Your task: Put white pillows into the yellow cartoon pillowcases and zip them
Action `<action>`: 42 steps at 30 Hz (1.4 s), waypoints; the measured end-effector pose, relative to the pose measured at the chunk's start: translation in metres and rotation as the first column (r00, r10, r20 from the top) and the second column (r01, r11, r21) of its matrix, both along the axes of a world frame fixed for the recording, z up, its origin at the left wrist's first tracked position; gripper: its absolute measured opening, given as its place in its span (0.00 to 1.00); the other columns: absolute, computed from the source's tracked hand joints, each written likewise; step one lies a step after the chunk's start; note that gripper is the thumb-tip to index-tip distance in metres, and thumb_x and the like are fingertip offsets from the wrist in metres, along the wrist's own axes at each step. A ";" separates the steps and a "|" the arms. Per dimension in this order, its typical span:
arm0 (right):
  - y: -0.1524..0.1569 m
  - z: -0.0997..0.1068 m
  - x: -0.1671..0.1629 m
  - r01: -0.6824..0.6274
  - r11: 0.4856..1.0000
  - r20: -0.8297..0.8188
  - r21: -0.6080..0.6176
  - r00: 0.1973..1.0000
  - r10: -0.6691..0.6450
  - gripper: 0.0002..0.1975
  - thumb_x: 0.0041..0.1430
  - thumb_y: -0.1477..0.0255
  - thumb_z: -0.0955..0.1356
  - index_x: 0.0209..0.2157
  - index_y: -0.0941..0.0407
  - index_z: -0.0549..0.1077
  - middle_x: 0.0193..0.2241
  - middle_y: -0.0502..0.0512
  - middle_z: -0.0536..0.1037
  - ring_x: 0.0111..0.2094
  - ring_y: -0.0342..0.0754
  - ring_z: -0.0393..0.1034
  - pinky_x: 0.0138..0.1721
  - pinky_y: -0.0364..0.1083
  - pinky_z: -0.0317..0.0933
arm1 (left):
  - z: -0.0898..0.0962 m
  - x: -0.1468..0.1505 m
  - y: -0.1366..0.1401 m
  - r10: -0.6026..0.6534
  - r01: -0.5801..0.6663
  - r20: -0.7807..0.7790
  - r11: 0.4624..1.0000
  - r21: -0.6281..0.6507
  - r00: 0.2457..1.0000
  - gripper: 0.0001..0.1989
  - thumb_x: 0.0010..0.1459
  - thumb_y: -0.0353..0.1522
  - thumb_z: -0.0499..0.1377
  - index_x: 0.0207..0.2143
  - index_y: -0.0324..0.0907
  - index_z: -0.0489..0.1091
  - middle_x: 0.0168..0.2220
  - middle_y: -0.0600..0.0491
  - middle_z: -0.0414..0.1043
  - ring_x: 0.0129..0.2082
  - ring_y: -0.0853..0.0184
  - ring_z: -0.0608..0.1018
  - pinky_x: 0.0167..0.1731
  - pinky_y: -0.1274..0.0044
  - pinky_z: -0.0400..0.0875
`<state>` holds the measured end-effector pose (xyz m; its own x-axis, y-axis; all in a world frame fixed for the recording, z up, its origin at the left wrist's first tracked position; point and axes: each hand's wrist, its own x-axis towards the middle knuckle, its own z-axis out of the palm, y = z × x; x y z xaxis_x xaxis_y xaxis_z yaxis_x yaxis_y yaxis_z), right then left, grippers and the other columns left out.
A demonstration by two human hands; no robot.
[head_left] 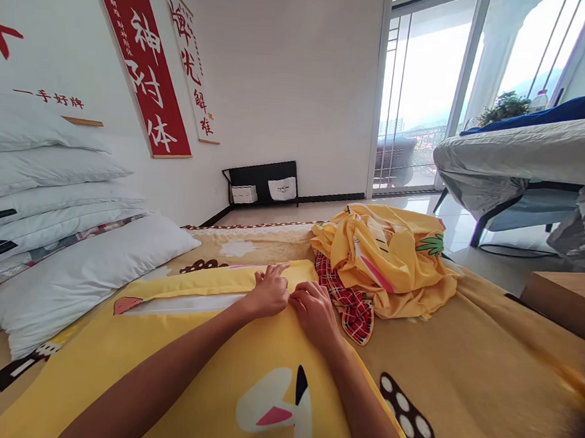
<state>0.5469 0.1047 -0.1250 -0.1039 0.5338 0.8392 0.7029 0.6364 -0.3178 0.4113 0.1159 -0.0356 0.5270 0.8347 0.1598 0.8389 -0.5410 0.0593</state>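
A yellow cartoon-print pillowcase (202,366) lies flat in front of me with a white pillow (186,303) showing at its open left edge. My left hand (269,291) pinches the far edge of the pillowcase, fingers closed on the fabric. My right hand (313,312) sits right beside it, also gripping the same edge. Both forearms stretch over the yellow cloth.
A heap of yellow covers (387,256) with a red plaid cloth (349,300) lies just right of my hands. White pillows (47,208) are stacked at the left against the wall. A covered sofa (521,161) and a wooden corner (564,301) stand at the right.
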 end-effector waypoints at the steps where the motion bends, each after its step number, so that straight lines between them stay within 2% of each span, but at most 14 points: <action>1: -0.001 0.000 0.000 -0.003 1.000 -0.007 -0.004 1.000 0.003 0.09 0.62 0.74 0.65 0.28 0.54 0.75 0.32 0.52 0.75 0.36 0.46 0.67 0.40 0.48 0.55 | 0.002 -0.001 0.000 0.004 -0.004 0.011 1.000 -0.017 1.000 0.12 0.55 0.24 0.49 0.25 0.41 0.69 0.63 0.46 0.58 0.59 0.56 0.63 0.49 0.58 0.61; 4: -0.005 0.003 -0.003 -0.012 1.000 -0.007 -0.025 1.000 0.012 0.08 0.62 0.73 0.65 0.31 0.53 0.76 0.35 0.52 0.76 0.38 0.47 0.67 0.42 0.49 0.56 | 0.005 -0.007 0.000 0.014 -0.010 0.089 0.999 -0.035 0.996 0.10 0.56 0.27 0.52 0.23 0.42 0.69 0.62 0.49 0.61 0.58 0.56 0.64 0.50 0.58 0.60; 7: -0.007 0.005 -0.010 0.027 0.999 -0.022 -0.043 0.999 -0.028 0.06 0.60 0.70 0.67 0.32 0.52 0.77 0.35 0.53 0.75 0.39 0.48 0.66 0.42 0.49 0.56 | 0.004 -0.016 -0.004 -0.048 0.039 0.155 0.997 0.061 0.987 0.09 0.57 0.31 0.56 0.25 0.43 0.72 0.60 0.49 0.62 0.58 0.56 0.63 0.51 0.58 0.58; 10: -0.007 0.005 -0.017 0.103 0.993 -0.043 -0.061 0.993 -0.106 0.07 0.59 0.71 0.67 0.28 0.53 0.76 0.32 0.53 0.75 0.37 0.49 0.66 0.40 0.49 0.57 | 0.000 -0.025 -0.009 -0.155 0.135 0.103 0.974 0.181 0.983 0.10 0.59 0.31 0.55 0.27 0.43 0.73 0.61 0.48 0.61 0.58 0.56 0.62 0.50 0.59 0.57; 13: -0.007 0.005 -0.021 0.139 0.985 -0.042 -0.101 0.989 -0.144 0.08 0.58 0.73 0.67 0.26 0.53 0.75 0.30 0.53 0.75 0.35 0.49 0.66 0.39 0.48 0.58 | -0.005 -0.034 -0.014 -0.210 0.186 0.076 0.951 0.245 0.975 0.10 0.61 0.31 0.54 0.31 0.44 0.75 0.60 0.48 0.63 0.57 0.57 0.63 0.50 0.59 0.56; 16: -0.007 0.007 -0.021 0.162 0.977 -0.094 -0.138 0.980 -0.176 0.07 0.55 0.74 0.67 0.26 0.53 0.76 0.29 0.53 0.76 0.35 0.49 0.67 0.38 0.48 0.59 | -0.012 -0.043 -0.018 -0.206 0.171 0.128 0.955 0.244 0.970 0.10 0.60 0.31 0.54 0.38 0.46 0.76 0.58 0.47 0.64 0.57 0.57 0.64 0.50 0.60 0.56; 20: -0.005 0.011 -0.021 0.182 0.975 -0.127 -0.126 0.972 -0.198 0.09 0.54 0.75 0.65 0.23 0.54 0.75 0.27 0.53 0.76 0.32 0.48 0.69 0.35 0.47 0.62 | -0.021 -0.048 -0.019 -0.150 0.106 0.195 0.970 0.220 0.969 0.11 0.59 0.32 0.56 0.42 0.48 0.76 0.58 0.47 0.64 0.57 0.57 0.63 0.50 0.60 0.56; 26: -0.002 0.016 -0.022 0.221 0.970 -0.154 -0.099 0.960 -0.234 0.10 0.53 0.74 0.65 0.21 0.54 0.75 0.28 0.54 0.78 0.32 0.49 0.72 0.36 0.48 0.64 | -0.025 -0.038 -0.015 -0.140 0.073 0.269 0.967 0.242 0.953 0.13 0.62 0.38 0.54 0.34 0.43 0.76 0.53 0.45 0.68 0.54 0.57 0.66 0.49 0.59 0.56; 35: -0.011 0.015 -0.028 0.298 0.951 -0.136 -0.078 0.942 -0.306 0.11 0.53 0.74 0.65 0.21 0.54 0.76 0.29 0.54 0.77 0.34 0.50 0.71 0.38 0.50 0.63 | -0.032 -0.033 -0.013 -0.217 0.138 0.227 0.938 0.319 0.949 0.06 0.59 0.28 0.56 0.32 0.40 0.73 0.48 0.47 0.70 0.51 0.59 0.69 0.51 0.59 0.55; 42: -0.004 0.005 -0.026 0.359 0.929 -0.143 -0.084 0.919 -0.368 0.13 0.53 0.73 0.64 0.18 0.53 0.75 0.27 0.55 0.78 0.28 0.49 0.71 0.29 0.47 0.62 | -0.040 -0.036 -0.011 -0.268 0.184 0.197 0.913 0.364 0.943 0.06 0.58 0.25 0.56 0.32 0.41 0.73 0.48 0.48 0.70 0.54 0.59 0.68 0.52 0.59 0.53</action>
